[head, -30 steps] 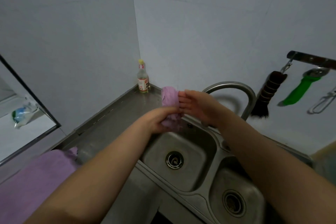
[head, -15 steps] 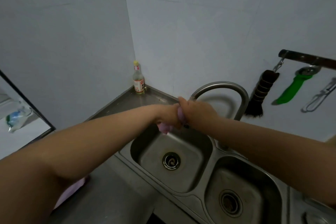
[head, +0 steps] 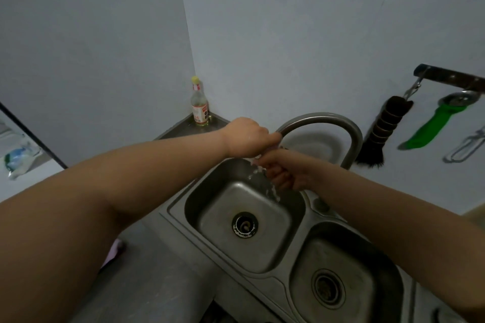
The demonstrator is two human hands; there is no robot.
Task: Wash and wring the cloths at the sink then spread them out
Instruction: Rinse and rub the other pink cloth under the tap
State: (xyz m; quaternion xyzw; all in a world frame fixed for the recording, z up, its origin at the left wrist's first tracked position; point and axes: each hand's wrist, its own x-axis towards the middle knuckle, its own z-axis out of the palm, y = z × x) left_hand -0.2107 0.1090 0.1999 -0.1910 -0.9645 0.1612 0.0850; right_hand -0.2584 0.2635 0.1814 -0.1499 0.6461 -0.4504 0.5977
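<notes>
Left hand: the left hand (head: 245,136) is in the middle of the frame, a bit higher than the other one. Its fingers are curled tight, right by the tip of the tap (head: 325,123).
Right hand: the right hand (head: 284,170) sits just under and to the right of the left one. Its fingers are curled too, squeezing.
Cloth: the cloth (head: 258,162) is squashed between the two hands. Only a tiny pale bit peeks out where they meet. The hands look like they hold it from both ends.
Which way it lies: the cloth seems to run from the upper hand down to the lower hand, tilted to the right. Both hands are on it, so neither is nearer.
Water: white drips (head: 270,189) fall from the hands into the left bowl of the sink (head: 210,252). This looks like wringing.
Next: I think the twist needs the hands to turn opposite ways, staying over the bowl.
Other cloth: a small purple cloth edge (head: 115,250) shows on the bench (head: 157,283) at lower left, mostly behind the left arm.
Hard to see: I cannot tell the cloth's real shape or how long it is. I cannot tell if the tap is running.
Nearby: a bottle (head: 199,105) stands in the corner.
</notes>
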